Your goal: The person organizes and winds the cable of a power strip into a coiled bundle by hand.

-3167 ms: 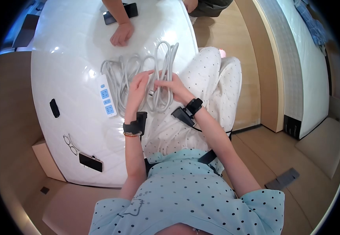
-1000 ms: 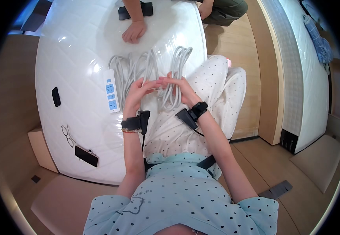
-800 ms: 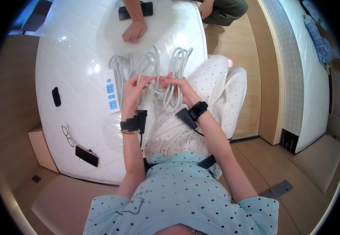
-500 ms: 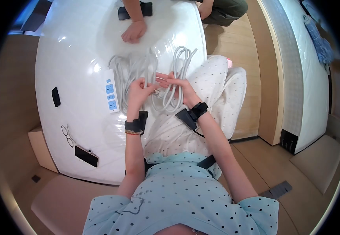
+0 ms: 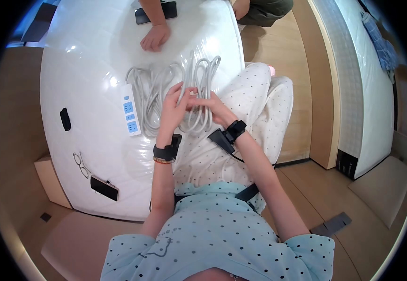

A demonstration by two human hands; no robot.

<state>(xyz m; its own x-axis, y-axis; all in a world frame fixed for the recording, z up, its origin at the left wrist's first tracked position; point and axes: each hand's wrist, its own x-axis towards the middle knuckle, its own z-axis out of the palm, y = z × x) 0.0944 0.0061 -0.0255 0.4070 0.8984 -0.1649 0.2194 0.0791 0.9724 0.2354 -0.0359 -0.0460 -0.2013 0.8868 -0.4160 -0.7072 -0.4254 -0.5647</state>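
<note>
A long grey-white power cord (image 5: pixel 151 98) lies in loose loops on the plastic-covered mattress, beside a white power strip (image 5: pixel 131 112) with blue sockets. Several of its loops are gathered into an upright coil (image 5: pixel 206 75) at my hands. My right hand (image 5: pixel 214 107) is closed around the coil, with part of its fingers hidden behind the loops. Close against it, my left hand (image 5: pixel 174 104) pinches a strand of the cord. The fingertips of both hands meet at the coil's middle. Black straps with small devices sit on both wrists.
On the plastic-covered mattress (image 5: pixel 86 61) lie a black object (image 5: pixel 65 119), glasses (image 5: pixel 81 165) and a phone (image 5: pixel 104 188). Another person's hand (image 5: pixel 155 38) rests at the far side near a second phone (image 5: pixel 169 10). A second wrapped mattress (image 5: pixel 358 93) stands at right.
My left hand has moved up and right to my right hand, bringing a strand of cord against the coil. The coil has shifted slightly left.
</note>
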